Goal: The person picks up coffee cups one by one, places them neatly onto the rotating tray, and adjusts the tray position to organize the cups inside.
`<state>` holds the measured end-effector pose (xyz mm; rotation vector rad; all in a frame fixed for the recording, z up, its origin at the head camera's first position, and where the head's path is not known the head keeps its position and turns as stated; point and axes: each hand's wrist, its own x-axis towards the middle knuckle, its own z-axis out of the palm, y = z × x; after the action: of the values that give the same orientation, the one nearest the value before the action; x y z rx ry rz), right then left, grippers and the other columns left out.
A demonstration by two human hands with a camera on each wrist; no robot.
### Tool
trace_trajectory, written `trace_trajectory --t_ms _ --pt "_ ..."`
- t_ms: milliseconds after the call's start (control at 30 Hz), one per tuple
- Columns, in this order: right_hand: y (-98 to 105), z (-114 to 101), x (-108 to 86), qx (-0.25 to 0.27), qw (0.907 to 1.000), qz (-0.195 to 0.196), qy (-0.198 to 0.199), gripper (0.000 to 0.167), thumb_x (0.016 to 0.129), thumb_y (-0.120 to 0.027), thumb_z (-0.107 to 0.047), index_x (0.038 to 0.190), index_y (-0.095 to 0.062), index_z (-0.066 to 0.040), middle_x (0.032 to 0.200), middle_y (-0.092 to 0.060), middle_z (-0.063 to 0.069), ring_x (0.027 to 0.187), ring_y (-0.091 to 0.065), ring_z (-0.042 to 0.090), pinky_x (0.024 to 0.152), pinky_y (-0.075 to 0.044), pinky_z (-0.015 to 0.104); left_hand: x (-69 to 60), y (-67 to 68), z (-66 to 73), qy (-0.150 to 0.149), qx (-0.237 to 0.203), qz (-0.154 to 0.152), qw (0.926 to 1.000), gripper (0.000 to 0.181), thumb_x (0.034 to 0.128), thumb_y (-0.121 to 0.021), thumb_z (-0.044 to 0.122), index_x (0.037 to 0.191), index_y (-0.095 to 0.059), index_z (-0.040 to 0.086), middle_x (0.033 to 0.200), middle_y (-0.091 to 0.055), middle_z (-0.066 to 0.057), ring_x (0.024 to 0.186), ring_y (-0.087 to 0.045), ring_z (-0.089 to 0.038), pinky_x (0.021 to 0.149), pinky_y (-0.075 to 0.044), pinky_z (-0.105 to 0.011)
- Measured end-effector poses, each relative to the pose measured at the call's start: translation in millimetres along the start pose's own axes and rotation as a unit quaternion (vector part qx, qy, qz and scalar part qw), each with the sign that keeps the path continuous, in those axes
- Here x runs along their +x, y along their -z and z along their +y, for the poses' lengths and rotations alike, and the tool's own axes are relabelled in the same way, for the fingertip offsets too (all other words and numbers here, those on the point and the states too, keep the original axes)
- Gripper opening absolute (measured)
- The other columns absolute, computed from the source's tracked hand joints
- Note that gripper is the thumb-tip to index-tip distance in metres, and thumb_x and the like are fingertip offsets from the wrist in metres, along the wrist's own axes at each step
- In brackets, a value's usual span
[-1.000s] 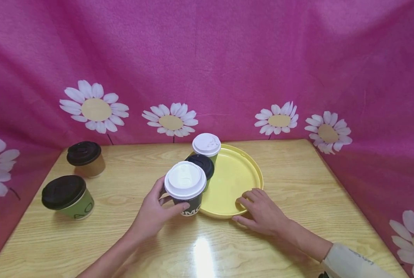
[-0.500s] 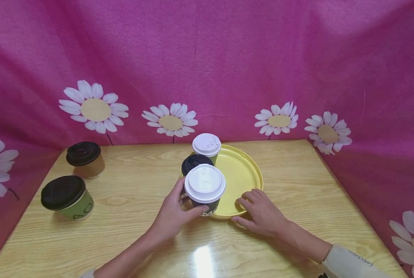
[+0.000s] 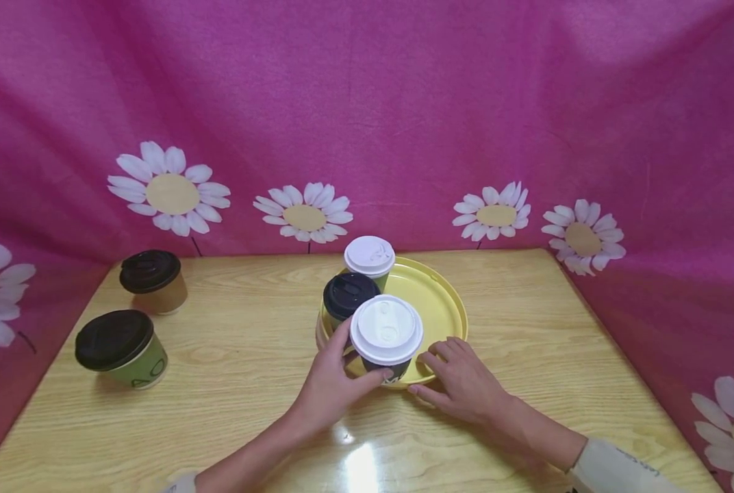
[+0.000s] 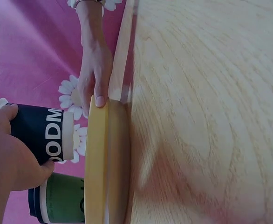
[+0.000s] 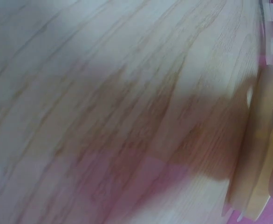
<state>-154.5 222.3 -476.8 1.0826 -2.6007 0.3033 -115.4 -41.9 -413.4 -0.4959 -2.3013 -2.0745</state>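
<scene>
A glossy, wood-grain table (image 3: 237, 349) carries a round yellow tray (image 3: 431, 308) just off its middle toward one o'clock, a black-lidded green paper cup (image 3: 123, 350) at nine and a black-lidded brown paper cup (image 3: 157, 282) at ten.

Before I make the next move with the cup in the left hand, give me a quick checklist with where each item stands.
1. Grip: the left hand has fingers and thumb around the dark cup. Ok.
2. Lid: the white lid is on that cup. Ok; how tightly, cannot tell.
3. Tray hold: the right hand grips the near rim of the yellow tray. Ok.
4. Height: in the left wrist view, the cup's base is above the tray's rim, not touching it. Ok.
5. Room: the tray looks bare to the cup's right. Ok.
6. Gap to the black-lidded cup on the tray: overlapped in the head view. Cannot tell.
</scene>
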Motion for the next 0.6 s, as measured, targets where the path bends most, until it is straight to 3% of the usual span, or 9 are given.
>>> trace_trajectory --t_ms 400,600 --pt "-3 -6 -0.4 -0.005 0.9998 0.017 -0.006 0.050 0.094 -0.055 -0.062 0.098 -0.065 -0.013 0.095 -0.058 0.003 0.090 -0.052 0.026 0.096 -0.042 0.046 0.6 -10.9 -6.2 0.002 0.004 0.007 1.0000 0.084 0.0805 -0.084 0.011 0.151 -0.038 0.012 0.147 -0.046 -0.007 0.133 -0.046 -0.028 0.110 -0.039 -0.043" --pt "-3 -9 1.0 -0.006 0.9998 0.016 -0.011 0.047 0.092 -0.060 -0.059 0.097 -0.065 -0.013 0.092 -0.056 0.001 0.088 -0.052 0.025 0.098 -0.041 0.046 2.4 -15.5 -11.0 -0.011 0.007 0.021 0.9997 0.085 0.0806 -0.084 0.010 0.151 -0.037 0.012 0.147 -0.046 -0.006 0.134 -0.045 -0.025 0.111 -0.038 -0.042"
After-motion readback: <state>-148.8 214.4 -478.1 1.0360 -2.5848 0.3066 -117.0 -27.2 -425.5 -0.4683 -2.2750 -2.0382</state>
